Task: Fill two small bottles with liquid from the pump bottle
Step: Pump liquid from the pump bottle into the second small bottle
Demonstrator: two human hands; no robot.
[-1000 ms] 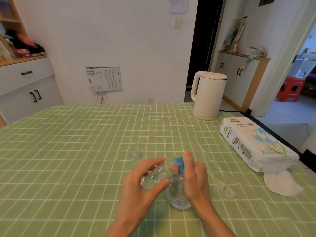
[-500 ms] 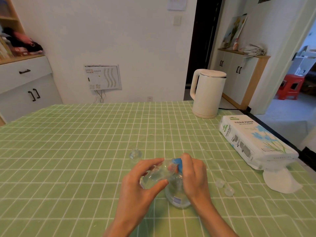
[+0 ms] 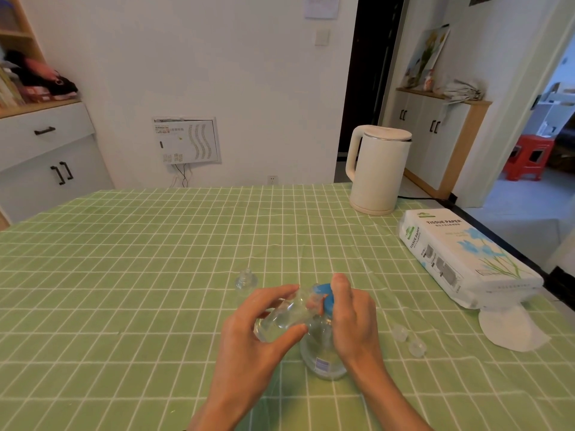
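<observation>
A clear pump bottle (image 3: 323, 359) with a blue pump head (image 3: 325, 297) stands on the green checked tablecloth in front of me. My right hand (image 3: 351, 318) rests on the blue head, fingers curled over it. My left hand (image 3: 252, 340) holds a small clear bottle (image 3: 286, 315) tilted, its mouth against the pump's nozzle. Clear liquid shows inside that bottle. A second small clear bottle (image 3: 245, 279) stands upright and uncapped just beyond my left hand. Two small clear caps (image 3: 407, 339) lie to the right of the pump bottle.
A cream electric kettle (image 3: 375, 169) stands at the table's far right. A pack of tissue paper (image 3: 460, 259) lies along the right edge, with a loose white tissue (image 3: 510, 326) beside it. The table edge (image 3: 510, 253) runs close behind the pack.
Both hands stay on the pump bottle and the small bottle. My right fingers sit slightly lower on the blue head. The view has shifted a little.
</observation>
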